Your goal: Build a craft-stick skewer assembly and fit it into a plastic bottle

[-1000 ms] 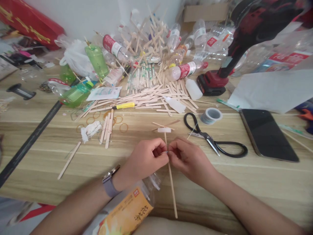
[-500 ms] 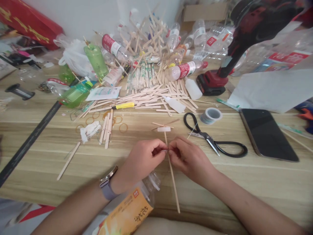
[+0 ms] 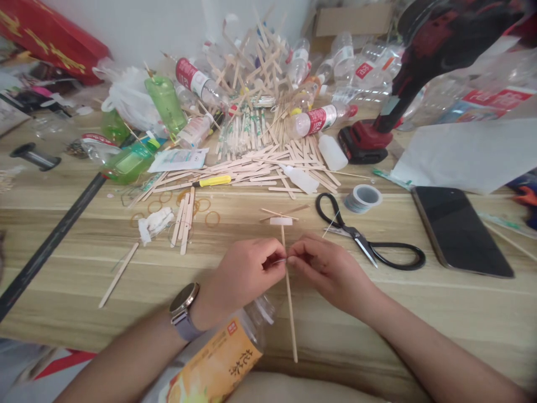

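Note:
My left hand (image 3: 255, 268) and my right hand (image 3: 325, 268) meet at a thin wooden stick (image 3: 291, 313), fingertips pinched together beside it. A thin wire or thread shows at the left fingertips; whether the right fingers hold it or the stick is too small to tell. At the stick's far end sits a small white disc (image 3: 281, 221), with crossed thin sticks (image 3: 278, 214) just beyond it. Below my left wrist lies a clear bottle with an orange label (image 3: 213, 364). Black-handled scissors (image 3: 356, 235) lie to the right of my right hand.
Beyond my hands spreads a pile of flat wooden sticks (image 3: 251, 162) with plastic bottles around it. A wire spool (image 3: 364, 198), a phone (image 3: 461, 229) and a red-black power tool (image 3: 364, 140) are on the right. Rubber bands (image 3: 212, 219) and a yellow-handled tool (image 3: 215, 181) lie left of centre.
The near end of the stick has swung a little to the left. Both hands stay pinched at nearly the same place, and my left wrist has turned slightly, showing more of the watch face.

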The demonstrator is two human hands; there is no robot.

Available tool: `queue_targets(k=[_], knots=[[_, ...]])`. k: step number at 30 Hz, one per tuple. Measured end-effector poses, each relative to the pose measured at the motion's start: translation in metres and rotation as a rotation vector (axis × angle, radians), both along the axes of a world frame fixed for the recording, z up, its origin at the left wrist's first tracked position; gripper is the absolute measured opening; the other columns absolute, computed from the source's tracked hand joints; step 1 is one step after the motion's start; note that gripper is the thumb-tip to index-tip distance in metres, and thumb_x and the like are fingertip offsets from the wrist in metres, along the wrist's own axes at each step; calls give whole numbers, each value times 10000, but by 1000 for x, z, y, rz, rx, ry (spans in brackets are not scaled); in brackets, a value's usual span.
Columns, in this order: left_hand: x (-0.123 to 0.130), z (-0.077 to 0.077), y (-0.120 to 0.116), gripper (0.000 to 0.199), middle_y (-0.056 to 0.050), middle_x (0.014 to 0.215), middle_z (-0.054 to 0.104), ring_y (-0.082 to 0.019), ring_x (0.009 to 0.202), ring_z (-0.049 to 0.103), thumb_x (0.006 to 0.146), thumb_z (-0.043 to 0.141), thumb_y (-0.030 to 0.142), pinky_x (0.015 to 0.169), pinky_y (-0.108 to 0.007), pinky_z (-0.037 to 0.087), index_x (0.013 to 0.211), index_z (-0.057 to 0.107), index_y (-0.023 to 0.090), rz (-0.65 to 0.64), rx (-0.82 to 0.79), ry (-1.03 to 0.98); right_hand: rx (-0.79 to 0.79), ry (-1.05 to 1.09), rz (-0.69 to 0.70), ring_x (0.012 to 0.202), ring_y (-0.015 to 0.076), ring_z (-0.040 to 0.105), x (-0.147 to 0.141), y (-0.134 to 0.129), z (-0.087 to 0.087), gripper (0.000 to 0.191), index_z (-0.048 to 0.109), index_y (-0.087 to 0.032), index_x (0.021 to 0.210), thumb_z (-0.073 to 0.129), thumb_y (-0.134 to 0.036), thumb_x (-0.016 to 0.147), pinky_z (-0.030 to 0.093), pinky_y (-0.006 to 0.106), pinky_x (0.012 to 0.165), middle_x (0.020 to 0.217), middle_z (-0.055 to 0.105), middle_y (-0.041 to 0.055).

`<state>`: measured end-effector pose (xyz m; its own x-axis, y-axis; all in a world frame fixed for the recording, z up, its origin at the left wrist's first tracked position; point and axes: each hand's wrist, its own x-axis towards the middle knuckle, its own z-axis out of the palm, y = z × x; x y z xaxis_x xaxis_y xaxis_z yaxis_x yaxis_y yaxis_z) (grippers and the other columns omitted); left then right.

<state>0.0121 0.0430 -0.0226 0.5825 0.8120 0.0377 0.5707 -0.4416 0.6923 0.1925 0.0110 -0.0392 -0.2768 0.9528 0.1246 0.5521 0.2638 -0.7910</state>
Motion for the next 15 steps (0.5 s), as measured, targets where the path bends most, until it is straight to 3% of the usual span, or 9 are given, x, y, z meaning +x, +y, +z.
queue_targets(k=[8, 15], knots=[[1, -2, -1, 85, 71, 584, 519, -81, 543, 453, 734, 539, 142, 539, -206, 308, 665, 537, 192, 14, -24, 7, -72, 38, 12, 605, 130, 534, -4, -1, 1, 170, 573, -190, 743, 489, -193, 891, 403, 235, 545, 673, 602, 1], [1, -4, -2, 91, 68, 587, 494, -85, 549, 444, 736, 525, 139, 545, -210, 303, 667, 501, 194, 36, -4, -5, -28, 31, 7, 607, 128, 533, -5, -3, 1, 164, 543, -197, 742, 479, -172, 891, 411, 234, 553, 679, 588, -2]])
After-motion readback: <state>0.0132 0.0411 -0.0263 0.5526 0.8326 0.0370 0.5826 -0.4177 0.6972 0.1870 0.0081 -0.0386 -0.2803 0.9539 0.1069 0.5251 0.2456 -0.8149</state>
